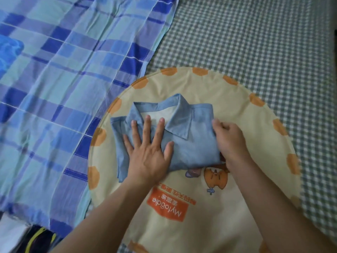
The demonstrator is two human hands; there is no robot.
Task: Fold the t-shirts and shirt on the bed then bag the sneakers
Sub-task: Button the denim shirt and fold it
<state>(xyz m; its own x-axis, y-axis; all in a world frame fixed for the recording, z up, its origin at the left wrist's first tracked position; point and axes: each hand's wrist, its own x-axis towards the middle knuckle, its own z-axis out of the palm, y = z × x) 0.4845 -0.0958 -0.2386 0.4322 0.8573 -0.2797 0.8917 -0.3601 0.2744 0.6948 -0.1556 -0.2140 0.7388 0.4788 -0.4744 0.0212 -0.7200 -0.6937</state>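
Both hands (186,143) on folded shirt (191,143)

The folded shirt (182,136) sits mid-cushion under both hands, left (148,154) flat, right (230,141) gripping its right edge; the round cushion (255,134) lies bare on its right and near parts; checked bed (264,52) open far right; rumpled blue plaid sheet (63,79) fills the left.

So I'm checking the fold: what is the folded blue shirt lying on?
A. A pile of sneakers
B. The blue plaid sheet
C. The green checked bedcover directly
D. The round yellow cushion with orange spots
D: the shirt sits on the round yellow cushion, with the left hand pressed flat on it and the right hand gripping its edge.
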